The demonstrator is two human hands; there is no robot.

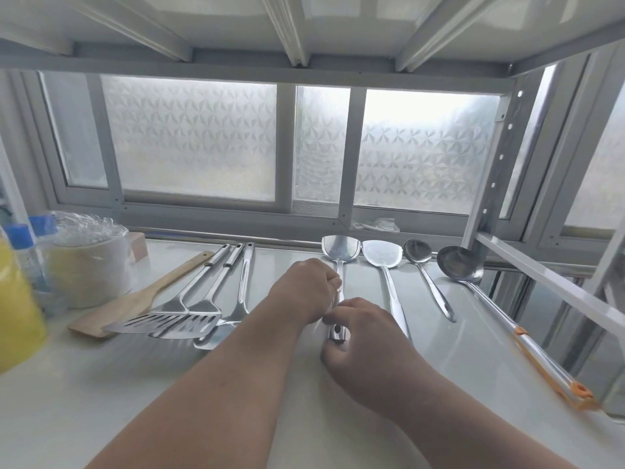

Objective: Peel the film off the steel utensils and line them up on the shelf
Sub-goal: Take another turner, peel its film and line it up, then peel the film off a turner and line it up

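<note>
- Right hand (367,343): nearest the camera, fingers curled round the lower end of the steel turner (339,255), gripping the handle at its hanging hole.
- Left hand (306,287): just above the right hand, fingers closed round the same handle higher up, thumb against the shaft.
- Steel turner: lies on the white shelf (101,384), blade toward the window (189,140), handle toward the camera.
- Flat spatula (382,253): just right of the turner, blade edges nearly touching, handle parallel.
- Small spoon (418,250): right of the flat spatula, handle angled toward the right.
- Ladle (460,265): rightmost in the row; its long handle runs to the right shelf edge and carries orange-edged film (554,377) along the lower part.
- Slotted spatulas (169,324): two, overlapping, left of the hands, heads toward the camera; a further steel utensil (245,275) lies just beside them.
- Wooden spatula (135,299): left of the slotted pair, partly under them.
- Tape roll (88,265): far left, near blue-capped bottles (20,238) and a yellow container (13,316).
</note>
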